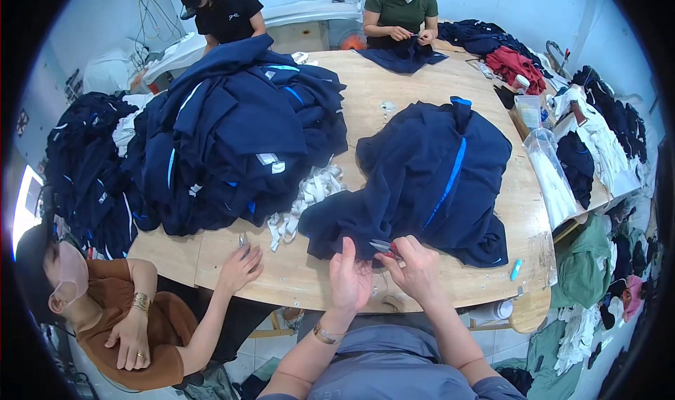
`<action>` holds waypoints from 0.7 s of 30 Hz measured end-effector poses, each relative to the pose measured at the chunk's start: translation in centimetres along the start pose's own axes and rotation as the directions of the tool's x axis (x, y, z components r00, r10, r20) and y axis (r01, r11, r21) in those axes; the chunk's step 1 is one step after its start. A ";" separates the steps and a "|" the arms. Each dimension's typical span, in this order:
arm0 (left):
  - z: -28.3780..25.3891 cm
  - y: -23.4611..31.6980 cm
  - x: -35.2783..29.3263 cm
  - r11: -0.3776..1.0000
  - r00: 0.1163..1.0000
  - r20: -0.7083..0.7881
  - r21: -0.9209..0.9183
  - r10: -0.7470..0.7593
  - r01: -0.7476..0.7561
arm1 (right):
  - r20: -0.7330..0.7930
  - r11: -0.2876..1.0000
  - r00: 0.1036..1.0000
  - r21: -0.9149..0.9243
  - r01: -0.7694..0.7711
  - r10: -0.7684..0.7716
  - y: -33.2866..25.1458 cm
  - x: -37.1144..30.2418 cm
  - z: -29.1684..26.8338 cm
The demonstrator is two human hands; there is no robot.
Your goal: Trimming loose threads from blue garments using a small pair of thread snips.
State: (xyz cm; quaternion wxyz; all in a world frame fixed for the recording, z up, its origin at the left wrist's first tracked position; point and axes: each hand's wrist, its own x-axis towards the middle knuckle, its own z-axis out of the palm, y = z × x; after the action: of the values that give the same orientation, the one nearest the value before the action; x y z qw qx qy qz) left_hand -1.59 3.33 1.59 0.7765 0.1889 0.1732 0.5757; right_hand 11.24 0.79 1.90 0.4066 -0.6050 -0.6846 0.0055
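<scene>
A dark navy jacket (446,164) with a bright blue stripe lies spread on the table in front of me. My right hand (415,270) is closed round a pair of small scissors (385,249) with red handles. Their blades point left over the jacket's near edge. Just left of the blades, my left hand (349,279) is at that same edge, palm partly turned up. Its thumb stands up, apart from the fingers, which are partly hidden; I make out nothing held in it.
A big heap of navy garments (232,126) fills the table's left side, beside white tangled strips (309,192). A seated co-worker (151,315) rests a hand on the table at left. Two people work across. Clear bags (548,175), red cloth (517,69) and a blue marker (517,269) are at right.
</scene>
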 end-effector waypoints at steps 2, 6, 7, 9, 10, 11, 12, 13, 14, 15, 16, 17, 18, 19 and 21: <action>0.0 0.0 0.0 1.000 1.000 0.001 -0.004 -0.009 0.009 | 0.000 1.000 1.000 0.002 -0.003 0.003 0.1 0.0 -0.1; -0.5 -0.1 0.0 0.999 1.000 0.001 -0.035 -0.020 0.020 | 0.013 1.000 1.000 -0.002 0.009 -0.009 0.1 -0.1 -0.1; -0.6 0.0 0.1 0.999 1.000 0.004 -0.034 -0.020 0.020 | 0.011 1.000 1.000 -0.003 0.009 -0.009 0.2 -0.1 -0.1; -0.7 0.2 0.1 0.999 0.999 0.026 -0.034 -0.023 0.024 | 0.033 1.000 0.999 0.001 0.014 -0.014 0.3 -0.2 -0.1; -0.6 0.2 0.1 0.999 0.999 0.027 -0.033 -0.024 0.025 | 0.032 1.000 0.999 0.001 0.014 -0.014 0.3 -0.2 -0.2; -0.6 0.3 0.1 0.999 1.000 -0.006 -0.041 -0.019 0.019 | 0.061 1.000 0.998 0.017 -0.007 0.006 0.3 -0.3 -0.4; -0.5 0.3 0.1 0.999 0.999 -0.039 -0.048 -0.015 0.013 | 0.091 0.999 0.996 0.032 -0.028 0.025 0.2 -0.3 -0.5; -0.1 0.4 0.1 0.999 0.999 -0.038 -0.048 -0.017 0.015 | 0.090 0.999 0.996 0.031 -0.030 0.027 0.2 -0.3 -0.6; 0.3 0.4 0.1 0.999 0.998 -0.063 -0.045 -0.024 0.021 | 0.080 0.999 0.997 0.030 -0.024 0.022 0.1 -0.2 -0.6; 0.6 0.4 0.0 0.999 0.996 -0.088 -0.043 -0.030 0.026 | 0.071 0.999 0.997 0.029 -0.019 0.017 0.1 -0.1 -0.7; 0.6 0.4 0.0 0.999 0.996 -0.087 -0.042 -0.031 0.028 | 0.070 0.999 0.997 0.029 -0.020 0.018 0.0 0.1 -0.7; 0.5 0.3 0.0 0.999 0.997 -0.069 -0.033 -0.029 0.026 | 0.064 1.000 0.998 0.025 -0.010 0.008 0.0 0.2 -0.7; 0.4 0.3 0.0 0.999 0.998 -0.050 -0.024 -0.027 0.025 | 0.059 1.000 0.998 0.022 0.001 -0.002 -0.1 0.3 -0.7; 0.5 0.3 -0.1 0.999 0.998 -0.050 -0.024 -0.027 0.025 | 0.059 1.000 0.998 0.022 0.001 -0.002 -0.2 0.4 -0.8; 0.5 0.2 -0.1 1.000 0.999 -0.043 -0.014 -0.010 0.009 | 0.071 1.000 0.997 0.004 0.014 -0.014 -0.3 0.5 -0.9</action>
State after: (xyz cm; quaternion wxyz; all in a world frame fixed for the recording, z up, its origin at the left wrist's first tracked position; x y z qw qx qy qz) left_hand -1.55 3.21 2.13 0.7766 0.1702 0.1867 0.5771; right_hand 11.54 0.72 2.87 0.3830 -0.5988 -0.7029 0.0256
